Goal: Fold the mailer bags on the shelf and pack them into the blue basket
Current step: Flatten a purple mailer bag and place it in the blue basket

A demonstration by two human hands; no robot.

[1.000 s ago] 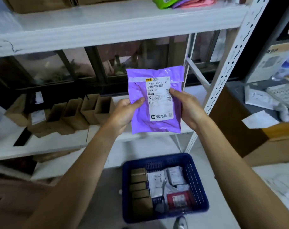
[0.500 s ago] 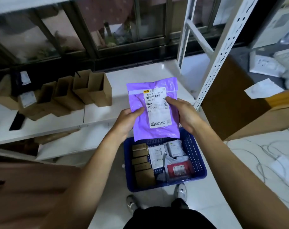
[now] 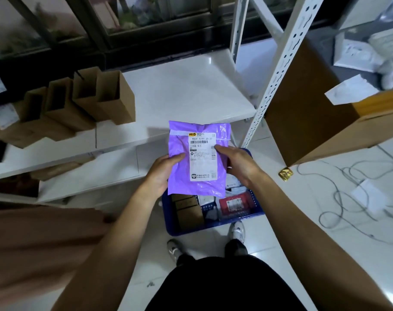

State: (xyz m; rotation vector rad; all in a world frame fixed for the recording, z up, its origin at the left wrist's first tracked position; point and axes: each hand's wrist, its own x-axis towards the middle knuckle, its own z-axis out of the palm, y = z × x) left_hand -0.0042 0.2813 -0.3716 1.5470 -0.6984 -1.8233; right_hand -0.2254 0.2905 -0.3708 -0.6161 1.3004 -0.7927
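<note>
A purple mailer bag [image 3: 182, 173] with a white shipping label hangs flat just above the blue basket [image 3: 213, 226] on the floor. My left hand [image 3: 163, 172] grips its left edge, thumb on the front. My right hand [image 3: 238, 163] grips the right edge, thumb across the label. The bag covers the basket's far half. In the basket's near half lie brown boxes, white parcels and a red parcel.
A white shelf [image 3: 186, 90] stands behind the basket, with several open brown cartons [image 3: 96, 99] on its left part. A perforated white upright [image 3: 278, 68] rises at the right. A large cardboard box [image 3: 314, 113] and loose cables [image 3: 348, 198] lie to the right. My shoes stand just before the basket.
Both hands have lowered the purple bag from shelf height down over the basket, and my view has tilted downward. The grip is unchanged.
</note>
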